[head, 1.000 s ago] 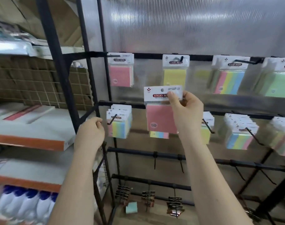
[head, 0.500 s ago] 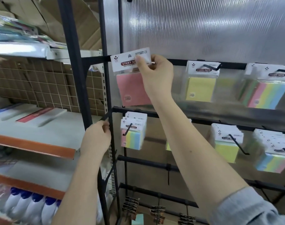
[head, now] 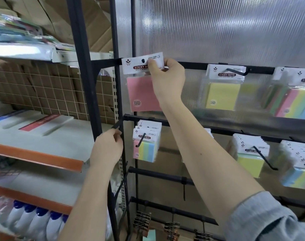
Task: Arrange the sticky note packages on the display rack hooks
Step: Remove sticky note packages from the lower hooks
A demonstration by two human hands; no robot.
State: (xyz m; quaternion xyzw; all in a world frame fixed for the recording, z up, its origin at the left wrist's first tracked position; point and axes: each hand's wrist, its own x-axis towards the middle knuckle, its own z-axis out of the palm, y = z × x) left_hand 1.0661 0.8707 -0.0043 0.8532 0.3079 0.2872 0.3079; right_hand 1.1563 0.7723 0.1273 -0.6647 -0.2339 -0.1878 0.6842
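Right hand (head: 167, 79) pinches pink pack (head: 143, 84), now raised from middle row to top rail (head: 191, 65); left hand (head: 107, 148) grips frame (head: 121, 119). Hooking next.

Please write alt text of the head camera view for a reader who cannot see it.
A person's right hand holds a pink sticky note package by its white header at the top bar of a black display rack. The left hand grips the rack's post lower down.

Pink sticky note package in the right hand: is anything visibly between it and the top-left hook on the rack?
Nothing visible blocks it. The right hand pinches the pink sticky note package by its header card, held flat against the top bar. The hook itself is hidden behind the card, so whether the hole is threaded cannot be told.
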